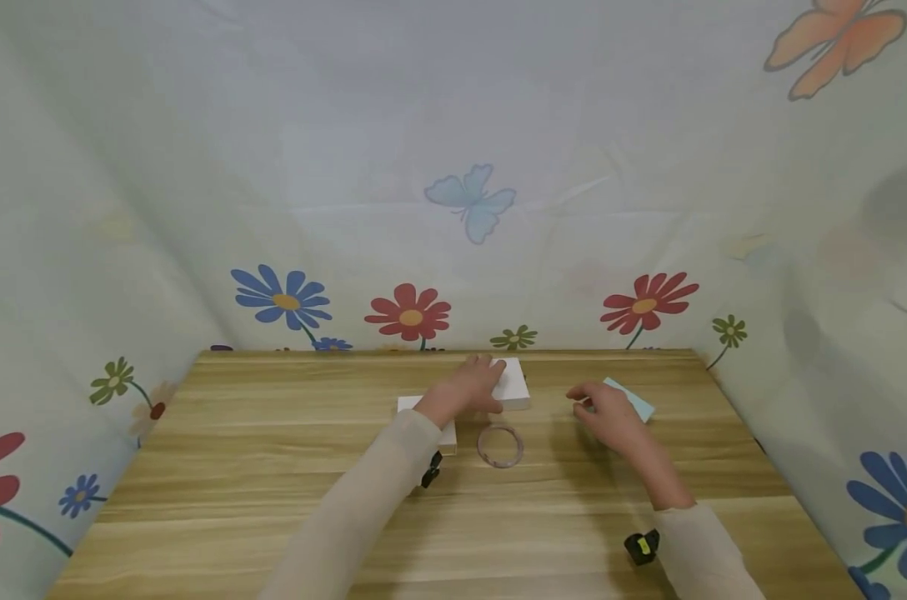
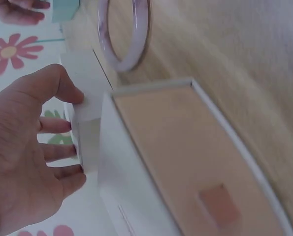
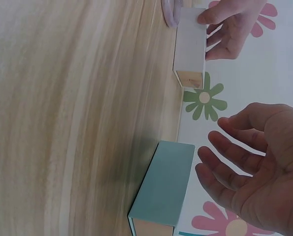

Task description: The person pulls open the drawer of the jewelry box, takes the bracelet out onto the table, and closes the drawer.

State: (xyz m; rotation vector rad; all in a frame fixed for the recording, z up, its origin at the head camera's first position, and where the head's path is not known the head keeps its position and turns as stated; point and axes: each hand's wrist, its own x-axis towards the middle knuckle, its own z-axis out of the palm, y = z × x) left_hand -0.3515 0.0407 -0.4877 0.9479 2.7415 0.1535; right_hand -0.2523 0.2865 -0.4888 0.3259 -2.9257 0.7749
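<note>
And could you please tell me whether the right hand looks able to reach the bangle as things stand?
Probably yes: the right hand appears to hold nothing, and no object shows on the tabletop between it and the bangle.

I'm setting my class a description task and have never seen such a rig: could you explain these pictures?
There is no robot; a person works bare-handed. The wide picture is taken from the head, the other two from each wrist. On the table lie a near white box, a far white box, a bangle and a teal box. The left hand grips the far white box between thumb and fingers. The right hand is near the teal box, holding nothing.
</note>
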